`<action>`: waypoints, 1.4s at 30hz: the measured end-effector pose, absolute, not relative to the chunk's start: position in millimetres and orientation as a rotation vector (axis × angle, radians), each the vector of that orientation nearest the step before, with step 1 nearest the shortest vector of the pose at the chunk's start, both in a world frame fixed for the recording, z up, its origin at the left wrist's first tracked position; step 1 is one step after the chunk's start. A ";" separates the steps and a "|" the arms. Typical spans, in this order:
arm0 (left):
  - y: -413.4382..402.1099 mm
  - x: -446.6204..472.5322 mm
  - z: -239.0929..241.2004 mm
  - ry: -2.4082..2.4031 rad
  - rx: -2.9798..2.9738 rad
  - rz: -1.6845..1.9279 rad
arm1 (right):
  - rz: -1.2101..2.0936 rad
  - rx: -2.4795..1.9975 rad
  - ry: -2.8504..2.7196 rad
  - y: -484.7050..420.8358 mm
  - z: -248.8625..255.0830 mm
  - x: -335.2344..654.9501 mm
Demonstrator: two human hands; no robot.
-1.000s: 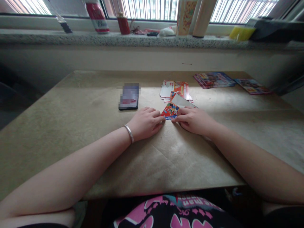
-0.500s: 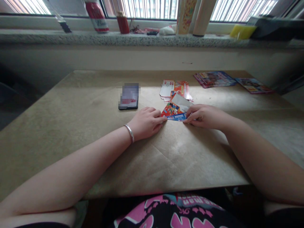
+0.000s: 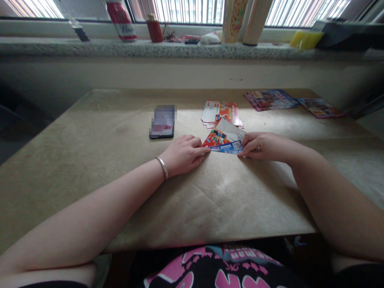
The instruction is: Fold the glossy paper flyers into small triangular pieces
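A printed paper leaflet lies on the table in front of me, its far part red and white. Along its near edge runs a folded blue strip with a QR code at the right end. My left hand, a silver bangle on its wrist, holds the leaflet's left corner with the thumb and index finger while the other fingers curl. My right hand pinches the right end of the folded edge. Just beyond the leaflet is a loose stack of red and white leaflets.
A phone, partly blurred, lies left of the stack. Two groups of colourful printed papers, one a pile and one a smaller pile, sit at the back right. Bottles, a red can and a yellow object stand on the windowsill.
My right hand has slid a little to the right along the leaflet's folded edge, uncovering the QR code. My left hand has stayed at the left corner.
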State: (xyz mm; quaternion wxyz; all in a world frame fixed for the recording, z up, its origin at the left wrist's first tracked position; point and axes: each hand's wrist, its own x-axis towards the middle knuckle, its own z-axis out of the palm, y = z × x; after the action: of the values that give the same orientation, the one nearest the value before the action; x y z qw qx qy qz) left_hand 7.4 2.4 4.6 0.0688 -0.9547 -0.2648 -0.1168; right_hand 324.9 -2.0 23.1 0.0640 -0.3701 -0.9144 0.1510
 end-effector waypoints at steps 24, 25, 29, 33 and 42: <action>3.7 7.1 3.9 -0.752 -2.825 -0.405 | 0.532 -1.128 -2.755 -0.7 33.2 335.4; 3.6 7.9 3.6 -0.762 -2.817 -0.403 | 0.480 -1.138 -2.722 -1.5 32.1 332.0; 5.3 10.9 1.7 -0.773 -2.747 -0.402 | 0.193 -1.225 -2.545 -9.4 25.8 306.8; 8.1 12.0 -0.4 -0.770 -2.685 -0.427 | 0.048 -1.146 -2.584 -19.8 16.8 275.4; 10.3 15.1 -1.4 -0.753 -2.687 -0.412 | -0.191 -1.243 -2.567 -23.6 7.4 246.8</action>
State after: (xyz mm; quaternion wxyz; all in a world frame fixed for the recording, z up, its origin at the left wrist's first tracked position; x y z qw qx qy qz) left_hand 15.1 10.3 -1.4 0.1597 -0.9403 -0.2637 -0.1443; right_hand 246.8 -23.6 7.4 0.1411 -0.4305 -0.8890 -0.0663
